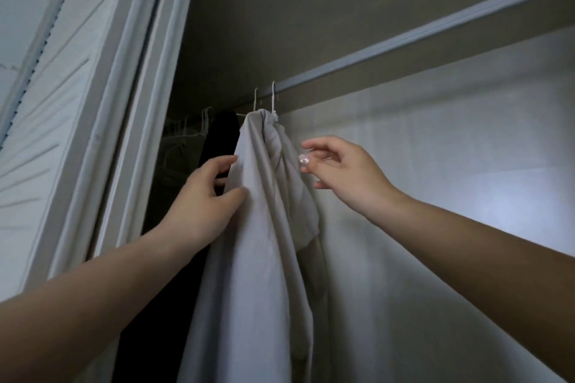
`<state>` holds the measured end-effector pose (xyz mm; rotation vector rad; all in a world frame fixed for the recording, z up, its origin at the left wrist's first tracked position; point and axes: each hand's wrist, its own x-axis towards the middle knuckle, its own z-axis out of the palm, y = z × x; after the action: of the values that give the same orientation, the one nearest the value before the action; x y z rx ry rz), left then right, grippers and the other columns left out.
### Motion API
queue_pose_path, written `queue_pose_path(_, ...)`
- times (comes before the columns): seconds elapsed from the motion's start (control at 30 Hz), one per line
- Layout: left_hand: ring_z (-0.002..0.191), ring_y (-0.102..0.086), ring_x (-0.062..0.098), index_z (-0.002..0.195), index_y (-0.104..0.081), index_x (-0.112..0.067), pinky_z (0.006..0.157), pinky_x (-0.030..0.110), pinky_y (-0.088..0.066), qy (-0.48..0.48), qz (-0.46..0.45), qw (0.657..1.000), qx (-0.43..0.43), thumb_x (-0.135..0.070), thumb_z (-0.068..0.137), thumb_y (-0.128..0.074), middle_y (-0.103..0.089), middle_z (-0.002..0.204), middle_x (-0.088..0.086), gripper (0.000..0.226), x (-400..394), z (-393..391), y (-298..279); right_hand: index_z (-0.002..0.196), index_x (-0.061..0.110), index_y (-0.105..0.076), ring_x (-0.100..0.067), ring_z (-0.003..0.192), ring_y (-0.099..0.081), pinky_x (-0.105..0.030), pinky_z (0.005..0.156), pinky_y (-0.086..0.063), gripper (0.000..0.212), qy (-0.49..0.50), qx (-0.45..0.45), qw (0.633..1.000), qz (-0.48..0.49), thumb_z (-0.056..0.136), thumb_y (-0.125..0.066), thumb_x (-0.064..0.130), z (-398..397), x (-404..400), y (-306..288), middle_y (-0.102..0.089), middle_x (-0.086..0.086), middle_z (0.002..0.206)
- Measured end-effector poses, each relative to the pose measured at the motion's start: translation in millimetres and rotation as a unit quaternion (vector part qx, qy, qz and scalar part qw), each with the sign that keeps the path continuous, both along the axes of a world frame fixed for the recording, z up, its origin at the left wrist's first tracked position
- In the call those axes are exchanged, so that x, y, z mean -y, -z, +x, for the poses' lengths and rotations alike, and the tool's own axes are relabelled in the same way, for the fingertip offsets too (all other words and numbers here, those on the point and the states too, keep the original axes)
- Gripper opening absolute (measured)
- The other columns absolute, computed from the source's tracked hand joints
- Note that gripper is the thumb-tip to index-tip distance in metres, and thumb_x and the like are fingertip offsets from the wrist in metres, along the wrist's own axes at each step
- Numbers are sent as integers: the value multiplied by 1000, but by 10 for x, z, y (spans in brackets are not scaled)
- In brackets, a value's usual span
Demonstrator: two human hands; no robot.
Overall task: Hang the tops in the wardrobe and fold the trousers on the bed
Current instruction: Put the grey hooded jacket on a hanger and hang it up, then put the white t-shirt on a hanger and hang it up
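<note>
- The pale top hangs from the rail on a white hanger, bunched tight just below the hook rather than spread across the shoulders. If I let go now, I judge the cloth could slide to one side and drop off, because its weight looks uneven under the rail.
- A second hook sits just left of mine on the rail. Tugging the fabric sideways could tangle the two or knock mine loose.
- The dark garment hangs further left along the rail, close behind my left fingers. I could snag it while straightening the top.
- My left hand is below the rail and left of the hanger, thumb pressed on the front of the top and fingers curled round its left edge, so this grip is clamped on the cloth.
- My right hand is below the rail and right of the hanger, fingers spread loosely, holding nothing. Its fingertips are just beside the bunched shoulder of the top; I cannot tell whether they touch it.
- The top falls straight down from the rail between my two forearms, with one fold caught up on its right side.
</note>
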<state>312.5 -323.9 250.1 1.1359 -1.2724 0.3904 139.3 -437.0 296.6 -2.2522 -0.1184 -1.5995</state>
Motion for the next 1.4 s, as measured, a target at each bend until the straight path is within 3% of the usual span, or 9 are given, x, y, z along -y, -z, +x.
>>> queue_pose_path(0.13, 102, -56, -5, 127, -49, -30, 89, 23, -47, 52, 18, 997, -56, -12, 90, -62, -56, 110, -23, 43, -410, -255, 328, 91, 36, -62, -3, 79, -67, -24, 69, -56, 19, -58, -47, 997, 17, 86, -67, 19, -112, -264, 334, -65, 20, 75)
queue_pose_path(0.23, 98, -63, -3, 123, -51, -30, 85, 25, -50, 72, 32, 991, -108, -11, 91, -60, -64, 112, -12, 39, -791, -472, 621, 94, 38, -60, -3, 84, -66, -26, 75, -55, 20, -78, -83, 993, 25, 85, -68, 22, -40, -490, 627, -64, 15, 84)
queue_pose_path(0.37, 96, -64, -3, 118, -55, -34, 85, 28, -52, 31, 75, 983, -164, -15, 91, -61, -68, 110, -11, 34, -1349, -689, 1088, 96, 40, -59, -2, 86, -66, -24, 75, -53, 19, -136, -131, 981, 44, 86, -67, 25, 143, -904, 1015, -64, 15, 86)
queue_pose_path(0.67, 99, -67, 10, 105, -66, -25, 84, 31, -53, -102, 69, 946, -301, -8, 91, -59, -73, 100, -8, 23, -2917, -799, 2034, 95, 41, -62, -3, 89, -65, -36, 85, -54, 20, -280, -223, 930, 76, 82, -67, 27, 457, -2098, 1890, -68, 12, 98)
queue_pose_path(0.8, 92, -68, 9, 102, -67, -22, 84, 32, -53, -162, 27, 918, -360, -4, 91, -58, -74, 97, -6, 23, -3755, -937, 2396, 95, 36, -63, -10, 91, -65, -40, 89, -53, 23, -348, -273, 891, 102, 86, -67, 15, 577, -2828, 2279, -68, 7, 99)
queue_pose_path(0.93, 90, -69, 7, 102, -68, -21, 76, 26, -51, -212, -7, 887, -411, -6, 92, -58, -74, 98, -6, 21, -4643, -1137, 2744, 97, 33, -62, -18, 97, -65, -37, 82, -54, 27, -413, -322, 845, 111, 87, -64, 8, 673, -3708, 2684, -68, 5, 99)
queue_pose_path(1.17, 89, -69, 7, 99, -68, -20, 78, 28, -52, -326, -54, 822, -463, -7, 92, -59, -74, 93, -6, 17, -6390, -1613, 3267, 99, 33, -61, -11, 99, -65, -33, 87, -54, 28, -509, -398, 758, 91, 88, -62, 7, 692, -5646, 3301, -69, 6, 101)
queue_pose_path(1.3, 85, -68, 6, 101, -67, -19, 75, 25, -53, -396, -79, 775, -486, -8, 92, -60, -74, 96, -4, 16, -7441, -1998, 3574, 102, 25, -60, -3, 92, -65, -21, 76, -54, 27, -570, -437, 689, 95, 90, -57, 1, 609, -6771, 3608, -67, 3, 100)
queue_pose_path(1.4, 85, -66, 10, 103, -67, -15, 74, 25, -51, -442, -103, 738, -500, -6, 92, -59, -73, 98, 0, 16, -8131, -2329, 3810, 103, 24, -60, -6, 94, -64, -24, 77, -55, 25, -604, -464, 644, 77, 91, -57, 1, 551, -7559, 3828, -67, 3, 99)
